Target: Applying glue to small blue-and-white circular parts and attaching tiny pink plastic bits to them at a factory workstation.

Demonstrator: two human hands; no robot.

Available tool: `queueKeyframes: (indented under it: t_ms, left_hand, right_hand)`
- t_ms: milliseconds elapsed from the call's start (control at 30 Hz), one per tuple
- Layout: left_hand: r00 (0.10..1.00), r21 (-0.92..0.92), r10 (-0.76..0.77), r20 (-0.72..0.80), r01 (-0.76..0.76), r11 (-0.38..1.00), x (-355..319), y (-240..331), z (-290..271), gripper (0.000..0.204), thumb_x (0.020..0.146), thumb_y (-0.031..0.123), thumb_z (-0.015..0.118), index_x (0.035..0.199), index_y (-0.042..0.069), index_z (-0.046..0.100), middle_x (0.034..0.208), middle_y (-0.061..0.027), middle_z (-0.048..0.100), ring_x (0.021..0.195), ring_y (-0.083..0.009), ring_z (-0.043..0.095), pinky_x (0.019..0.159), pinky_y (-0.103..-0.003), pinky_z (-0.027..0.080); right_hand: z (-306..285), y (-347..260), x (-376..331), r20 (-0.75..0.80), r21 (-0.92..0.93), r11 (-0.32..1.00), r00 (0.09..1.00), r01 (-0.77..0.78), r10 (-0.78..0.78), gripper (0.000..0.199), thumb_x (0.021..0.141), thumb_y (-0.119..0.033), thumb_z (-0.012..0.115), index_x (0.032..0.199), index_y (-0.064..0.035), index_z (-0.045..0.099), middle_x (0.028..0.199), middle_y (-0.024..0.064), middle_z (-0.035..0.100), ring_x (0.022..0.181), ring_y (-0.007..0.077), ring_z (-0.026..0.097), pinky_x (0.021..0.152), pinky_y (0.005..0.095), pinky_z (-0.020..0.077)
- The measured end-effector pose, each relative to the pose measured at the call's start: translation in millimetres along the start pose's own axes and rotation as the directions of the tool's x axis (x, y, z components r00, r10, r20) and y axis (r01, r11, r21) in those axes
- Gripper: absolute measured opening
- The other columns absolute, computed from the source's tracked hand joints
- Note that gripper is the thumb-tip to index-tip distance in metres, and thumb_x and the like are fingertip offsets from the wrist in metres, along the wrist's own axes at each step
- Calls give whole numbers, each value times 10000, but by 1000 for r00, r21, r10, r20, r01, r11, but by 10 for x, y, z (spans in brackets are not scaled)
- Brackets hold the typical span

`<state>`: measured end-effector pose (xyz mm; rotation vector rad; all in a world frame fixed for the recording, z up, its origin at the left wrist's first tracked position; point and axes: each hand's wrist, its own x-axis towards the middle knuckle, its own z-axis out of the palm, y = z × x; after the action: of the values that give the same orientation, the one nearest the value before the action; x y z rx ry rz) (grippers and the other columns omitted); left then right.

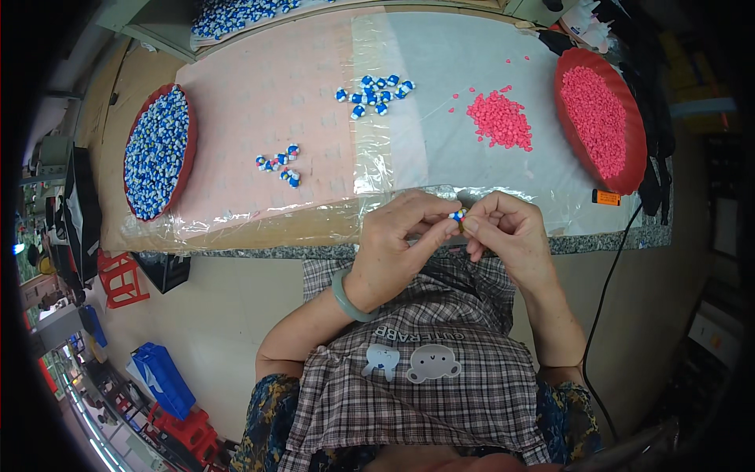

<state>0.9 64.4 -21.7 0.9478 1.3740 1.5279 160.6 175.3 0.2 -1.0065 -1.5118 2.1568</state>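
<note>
Close to the table's front edge, my left hand (397, 236) pinches a tiny blue-and-white figure piece (457, 214) between thumb and fingertips. My right hand (511, 230) meets it there, thumb and index finger pressed together against the piece's side; anything between those fingertips is too small to make out. Just beyond the left hand lies a small group of blue-and-white pieces (281, 164), some with a pink bit showing. Farther back is a larger cluster of similar pieces (373, 95). To the right, a loose pile of small pink pieces (500, 120) rests on the sheet.
A red dish (192, 145) heaped with blue-and-white pieces stands at the left. Another red dish (637, 130), full of pink pieces, is at the right, beside an orange label (606, 197). At the back is a tray of blue pieces (236, 20). A black cable (604, 295) hangs down right.
</note>
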Motion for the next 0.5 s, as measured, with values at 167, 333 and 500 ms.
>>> queueKeyframes:
  t_ms: [167,333,500]
  left_hand:
    - [984,287,178,25,-178,941,-2,14,-15,222,861,-12,733,1082,-7,713,971,-134,699,849,-234,726,693,-299,607]
    - [924,476,382,29,-349,807,-6,46,24,225,850,-32,744,1073,-8,731,948,-135,709,802,-204,706,655,-286,584]
    - [898,491,438,30,-395,776,-15,28,17,229,849,-47,736,1076,-12,726,950,-134,716,792,-202,704,657,-296,574]
  right_hand:
    - [2,29,-11,-17,-58,998,1000,1,-2,69,952,-50,683,933,5,646,817,51,681,645,78,643,548,221,547]
    - [102,-17,-65,-82,-205,976,993,72,-91,74,945,-44,697,919,-3,640,796,40,677,639,63,629,544,209,532]
    - [155,-42,-60,-102,-345,930,980,124,-168,85,945,-49,706,921,-8,634,796,39,682,636,52,619,549,198,519]
